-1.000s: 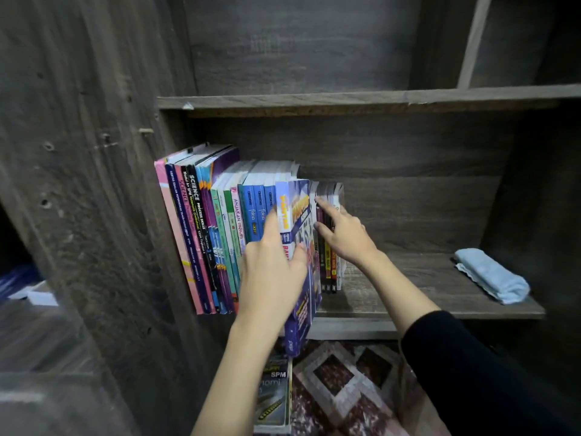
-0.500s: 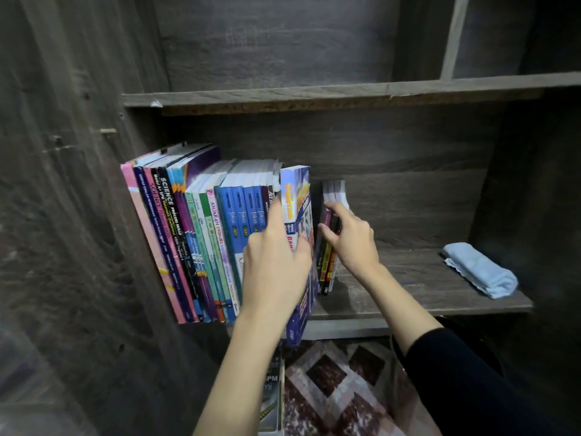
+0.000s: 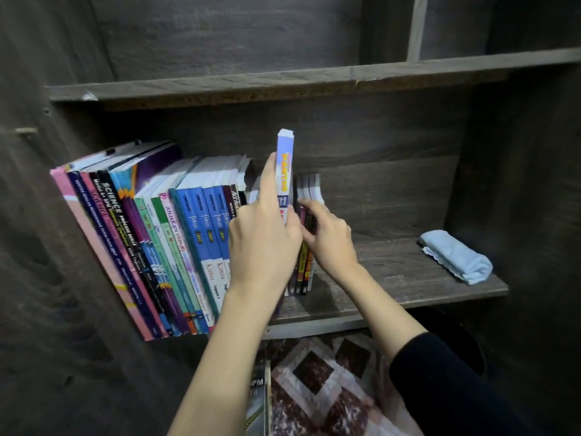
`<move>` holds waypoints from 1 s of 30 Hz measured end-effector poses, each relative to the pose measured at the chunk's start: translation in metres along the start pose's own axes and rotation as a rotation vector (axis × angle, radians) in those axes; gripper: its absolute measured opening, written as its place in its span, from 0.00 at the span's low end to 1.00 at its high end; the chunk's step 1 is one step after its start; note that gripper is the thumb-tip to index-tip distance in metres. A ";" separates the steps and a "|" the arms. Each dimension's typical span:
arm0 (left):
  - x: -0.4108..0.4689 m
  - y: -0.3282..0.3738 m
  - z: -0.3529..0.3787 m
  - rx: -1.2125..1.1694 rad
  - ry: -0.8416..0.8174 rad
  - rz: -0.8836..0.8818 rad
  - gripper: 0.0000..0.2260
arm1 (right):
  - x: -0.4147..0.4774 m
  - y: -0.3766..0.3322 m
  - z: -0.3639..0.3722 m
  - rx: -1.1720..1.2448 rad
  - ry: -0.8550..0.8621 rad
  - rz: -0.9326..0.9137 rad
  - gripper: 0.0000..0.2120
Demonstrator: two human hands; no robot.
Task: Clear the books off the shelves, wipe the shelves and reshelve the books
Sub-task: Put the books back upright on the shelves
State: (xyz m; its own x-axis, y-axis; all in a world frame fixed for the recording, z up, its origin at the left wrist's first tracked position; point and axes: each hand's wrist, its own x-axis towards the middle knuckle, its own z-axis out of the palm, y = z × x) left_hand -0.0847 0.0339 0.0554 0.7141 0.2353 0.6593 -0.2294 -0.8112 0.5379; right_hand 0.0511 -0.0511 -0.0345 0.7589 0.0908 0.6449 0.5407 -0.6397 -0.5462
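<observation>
1. The leaning row of books [image 3: 151, 234] fills the left end of the shelf [image 3: 393, 278]; I'd avoid nudging it.
2. My left hand [image 3: 264, 247] grasps the blue book [image 3: 285, 162] upright, forefinger along its spine. I'd slide it straight down into the gap.
3. My right hand [image 3: 330, 243] clasps the slim dark books [image 3: 303, 269], seemingly holding that gap wide. I'd let go only once the blue book stands.
4. The folded cloth [image 3: 456, 256] lies well apart, far right.
</observation>
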 end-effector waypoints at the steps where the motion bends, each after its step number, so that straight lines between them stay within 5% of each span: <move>1: -0.002 -0.001 0.002 -0.023 0.005 0.008 0.28 | 0.000 0.000 0.001 0.005 0.005 0.000 0.20; 11: -0.002 -0.005 -0.004 -0.142 0.092 0.057 0.20 | -0.004 0.009 -0.003 0.010 0.055 -0.009 0.21; 30: 0.000 -0.008 0.005 -0.095 0.070 0.015 0.22 | -0.007 0.010 -0.018 0.067 0.051 0.017 0.20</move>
State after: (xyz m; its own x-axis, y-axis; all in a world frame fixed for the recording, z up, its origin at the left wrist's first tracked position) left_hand -0.0795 0.0376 0.0480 0.6631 0.2629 0.7008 -0.3038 -0.7612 0.5730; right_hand 0.0442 -0.0716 -0.0351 0.7496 0.0401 0.6607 0.5523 -0.5880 -0.5910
